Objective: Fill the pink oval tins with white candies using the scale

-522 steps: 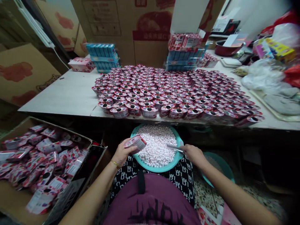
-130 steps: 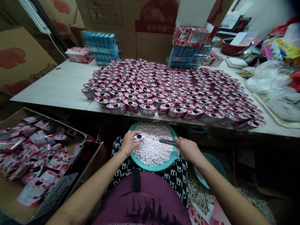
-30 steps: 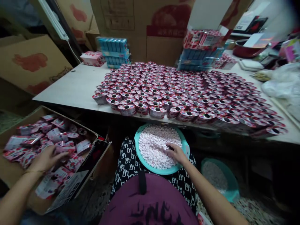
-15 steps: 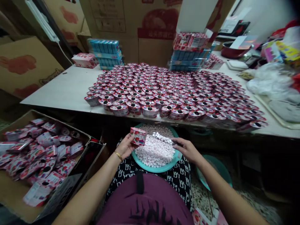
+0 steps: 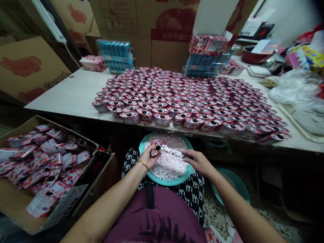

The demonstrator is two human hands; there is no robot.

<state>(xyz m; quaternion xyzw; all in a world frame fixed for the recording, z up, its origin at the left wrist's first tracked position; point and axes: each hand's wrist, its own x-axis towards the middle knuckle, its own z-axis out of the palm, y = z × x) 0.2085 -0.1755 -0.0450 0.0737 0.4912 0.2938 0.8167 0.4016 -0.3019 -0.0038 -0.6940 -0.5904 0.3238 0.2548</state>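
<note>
My left hand (image 5: pixel 147 158) is closed round a small red-and-pink printed container (image 5: pixel 157 147), tilted so that the dark round hole in its top shows. In my right hand (image 5: pixel 200 162) is the end of a narrow scoop heaped with white candy-like pellets (image 5: pixel 176 152); the pellets hide most of the scoop. Its far tip lies close beside the container's hole, and I cannot tell whether they touch. Below both hands a turquoise basin (image 5: pixel 165 182) full of the same white pellets rests on my lap.
Many similar containers (image 5: pixel 162 118) stand upright in rows on the white table (image 5: pixel 58 91). At the left, a cardboard box (image 5: pixel 22 224) holds more of them in a jumble. Blue packs (image 5: pixel 117 55) stand at the back. A second turquoise basin (image 5: pixel 238 184) sits low on the right.
My left hand has moved right and turned the container, so its holed top now faces the scoop. My right hand has shifted slightly left with the loaded scoop.
</note>
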